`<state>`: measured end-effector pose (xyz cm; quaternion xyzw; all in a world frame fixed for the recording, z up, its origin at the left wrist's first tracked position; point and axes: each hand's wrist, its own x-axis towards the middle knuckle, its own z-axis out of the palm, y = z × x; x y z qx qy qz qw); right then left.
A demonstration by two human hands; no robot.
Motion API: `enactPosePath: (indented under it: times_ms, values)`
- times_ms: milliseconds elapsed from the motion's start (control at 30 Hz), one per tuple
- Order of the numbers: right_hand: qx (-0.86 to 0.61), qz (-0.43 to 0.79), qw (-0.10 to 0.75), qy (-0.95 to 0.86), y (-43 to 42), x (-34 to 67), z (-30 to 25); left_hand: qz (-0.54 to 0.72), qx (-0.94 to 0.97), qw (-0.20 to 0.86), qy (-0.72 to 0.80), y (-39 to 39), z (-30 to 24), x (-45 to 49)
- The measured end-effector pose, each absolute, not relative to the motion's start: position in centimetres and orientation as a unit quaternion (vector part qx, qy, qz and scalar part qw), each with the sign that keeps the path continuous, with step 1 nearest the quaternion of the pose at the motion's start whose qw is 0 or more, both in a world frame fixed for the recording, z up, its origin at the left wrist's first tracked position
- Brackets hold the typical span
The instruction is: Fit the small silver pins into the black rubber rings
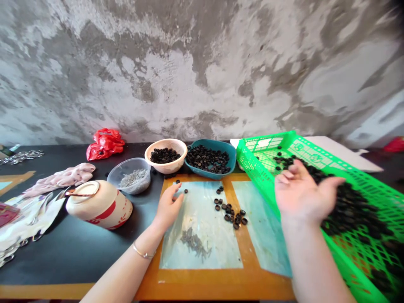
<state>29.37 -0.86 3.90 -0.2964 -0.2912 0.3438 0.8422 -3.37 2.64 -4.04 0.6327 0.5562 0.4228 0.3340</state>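
My left hand (169,207) reaches over the left edge of a pale blue sheet (202,223), thumb and fingers apart with nothing seen between them. A small black round cap (186,191) lies just right of its thumb. Several more black caps (232,214) are scattered across the sheet's right side, and a pile of grey pins (195,243) rests on its near part. My right hand (304,193) is raised over a green plastic basket (261,176), palm turned up, fingers loosely bent and thumb spread. Beneath it, a heap of black pieces (350,206) fills the basket's middle.
Along the wall stand a teal basin (234,155) and a cream bowl (148,158), both holding black pieces. A clear bowl (115,176) contains grey pins. Left are a cream-and-red canister (104,208), pink gloves (69,176), a red plastic bag (105,144) and scissors (39,212).
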Motion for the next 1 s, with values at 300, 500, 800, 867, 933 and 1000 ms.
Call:
enactPosePath:
  times_ms: [300, 500, 800, 867, 933, 1000]
  values:
    - [-0.414, 0.312, 0.246, -0.819, -4.2, 17.9, -0.1, 0.266, 0.828, 0.147, 0.471, 2.3, -4.1, -2.9]
    - [-0.374, 0.261, 0.112, -0.883, -4.7, 16.6, -1.6, 0.287, 0.828, 0.156, 0.456, 1.7, -4.1, -2.8]
    - [-0.397, 0.208, 0.085, -0.89, -4.8, 17.0, -1.0, 0.34, 0.762, 0.287, 0.47, 0.3, -3.9, -2.9]
    - [-0.379, 0.177, 0.079, -0.905, -4.9, 16.9, -0.9, 0.346, 0.734, 0.332, 0.482, 0.1, -3.8, -2.8]
    - [-0.357, 0.13, 0.067, -0.922, -5.0, 16.8, -0.7, 0.35, 0.689, 0.389, 0.501, 0.0, -3.6, -2.7]
    - [-0.341, 0.09, 0.054, -0.934, -5.1, 16.8, -0.7, 0.355, 0.633, 0.457, 0.513, -0.1, -3.3, -2.5]
